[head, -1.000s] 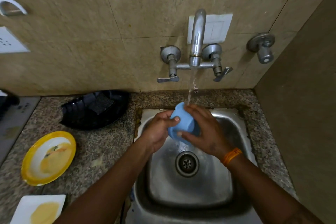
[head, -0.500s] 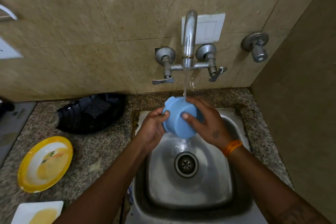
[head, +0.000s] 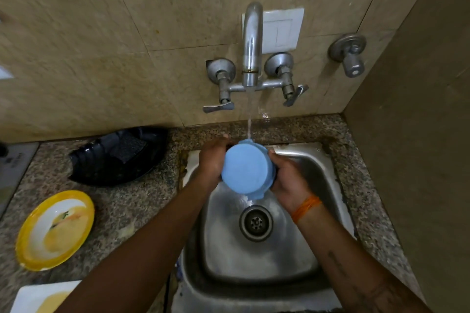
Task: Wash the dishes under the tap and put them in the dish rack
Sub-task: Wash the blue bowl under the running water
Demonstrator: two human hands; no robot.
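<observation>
— Head view, one only. Blue bowl (head: 244, 168) held over the sink (head: 328, 175), base turned toward the camera, stream from the tap (head: 251, 43) landing on its far rim.

— And the hands?

— Left hand (head: 212, 160) curled round the bowl's left side; right hand (head: 286, 177) cupped round the right side, fingers (head: 271, 153) wrapped behind the rim. Both gripping, neither slack.

— Doing the rinse well?

— Probably best to keep turning the bowl so water reaches the whole outside, then tip the mouth up to flush the inside. Wet plastic likely slippery, so grip kept firm and low over the basin.

— Surroundings?

— Black dish rack (head: 117, 157) on the worktop (head: 132, 206) left of the sink, against the wall, something dark and square lying in it. Yellow-rimmed plate (head: 54, 230) nearer the camera, smeared with food. White square plate (head: 43, 298) at the bottom edge, also soiled. Second wall valve (head: 349, 54) off to the right.

— Anything in the way?

— Nothing seen between sink and rack. Left tap lever (head: 218, 107) sticking out above the hands; worth minding when lifting the bowl across.
</observation>
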